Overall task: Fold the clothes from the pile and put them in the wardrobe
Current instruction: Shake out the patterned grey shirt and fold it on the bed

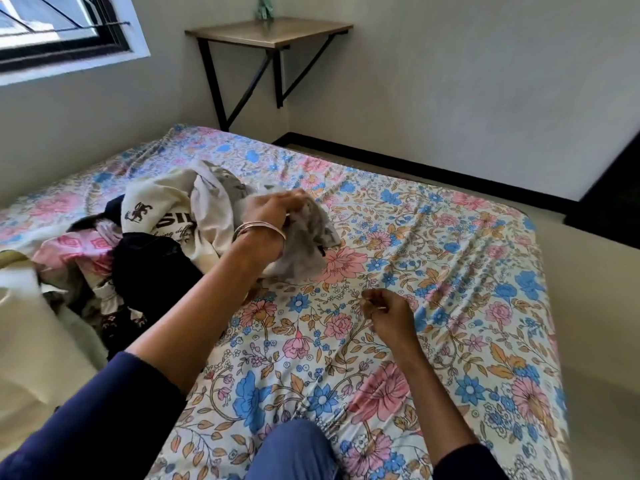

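At the near edge a knee in blue denim trousers (294, 448) rests on the bed sheet with pink and blue flowers (450, 306), which covers the whole mattress. Both forearms come out of dark blue sleeves (104, 410) and reach away from the camera.

The right hand (388, 311) is in the middle of the bed, low over the sheet. Its fingers are curled in and the thumb meets the fingertips; if it pinches a bit of the sheet or holds nothing, I cannot tell.

A little farther and to the left, the left hand (273, 211) with two thin silver bangles (259, 228) on the wrist grips a grey patterned cloth (308, 244). The fingers are closed around the upper part of this cloth, and the lower part hangs down and touches the sheet. The cloth is blurred, so its pattern is not clear.

The pile of unfolded clothes (138, 244) lies on the left side of the bed, just beside the left hand. In it there is a cream shirt with dark print (162, 209), a black garment (149, 268) and a pink patterned cloth (69, 251).

Far behind the bed, a wooden wall shelf on black metal brackets (270, 32) is fixed in the corner, with a small green object (265, 8) on top. A window with dark frame (65, 26) is at the far left
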`<state>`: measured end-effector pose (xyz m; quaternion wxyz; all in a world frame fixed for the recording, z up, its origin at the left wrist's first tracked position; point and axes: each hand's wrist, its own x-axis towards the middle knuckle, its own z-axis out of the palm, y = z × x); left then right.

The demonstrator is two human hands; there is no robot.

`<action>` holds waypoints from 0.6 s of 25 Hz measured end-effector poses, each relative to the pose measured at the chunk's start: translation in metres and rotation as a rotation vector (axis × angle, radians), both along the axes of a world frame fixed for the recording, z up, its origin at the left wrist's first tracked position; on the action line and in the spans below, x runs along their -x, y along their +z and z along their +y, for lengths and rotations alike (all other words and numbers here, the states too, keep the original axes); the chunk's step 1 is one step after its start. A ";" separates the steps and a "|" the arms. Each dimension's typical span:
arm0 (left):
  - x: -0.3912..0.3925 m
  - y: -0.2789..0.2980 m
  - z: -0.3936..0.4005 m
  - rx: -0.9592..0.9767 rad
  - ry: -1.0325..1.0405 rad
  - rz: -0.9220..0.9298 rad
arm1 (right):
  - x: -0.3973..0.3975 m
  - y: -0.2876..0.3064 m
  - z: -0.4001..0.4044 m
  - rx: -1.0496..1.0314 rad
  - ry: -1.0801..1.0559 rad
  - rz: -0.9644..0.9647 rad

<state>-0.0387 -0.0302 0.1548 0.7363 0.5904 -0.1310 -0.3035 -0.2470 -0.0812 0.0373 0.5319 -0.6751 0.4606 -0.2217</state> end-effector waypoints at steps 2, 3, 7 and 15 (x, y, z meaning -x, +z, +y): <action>0.041 0.028 0.007 0.202 -0.223 0.321 | 0.008 0.021 0.013 0.046 0.129 -0.061; 0.065 0.035 0.012 0.250 -0.336 0.367 | 0.012 0.029 0.020 0.072 0.178 -0.094; 0.116 0.043 0.033 0.383 -0.480 0.271 | 0.037 0.074 0.034 0.225 0.155 -0.260; 0.128 0.060 0.059 0.050 -0.686 -0.897 | 0.076 0.214 0.020 0.171 -0.173 -0.936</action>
